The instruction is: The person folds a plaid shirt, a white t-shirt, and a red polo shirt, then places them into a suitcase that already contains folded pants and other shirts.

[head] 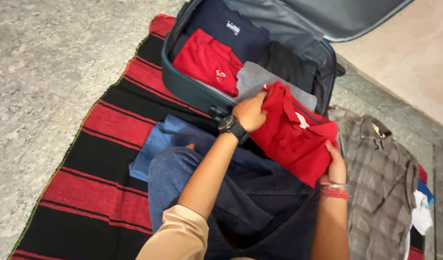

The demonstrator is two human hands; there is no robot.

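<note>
Open suitcase at the top centre, resting on the rug, lid thrown back behind it. Inside: folded T-shirt at the near left, another folded top behind it, a folded garment at the near right, more clothes behind that. Folded polo shirt held over the suitcase's near right corner, left hand on its left edge, right hand at its lower right corner. Jeans beneath the hands, on the lap; folded cloth just left of the knee, on the rug. Checked shirt spread out to the right, floor beyond the rug's left edge.
</note>
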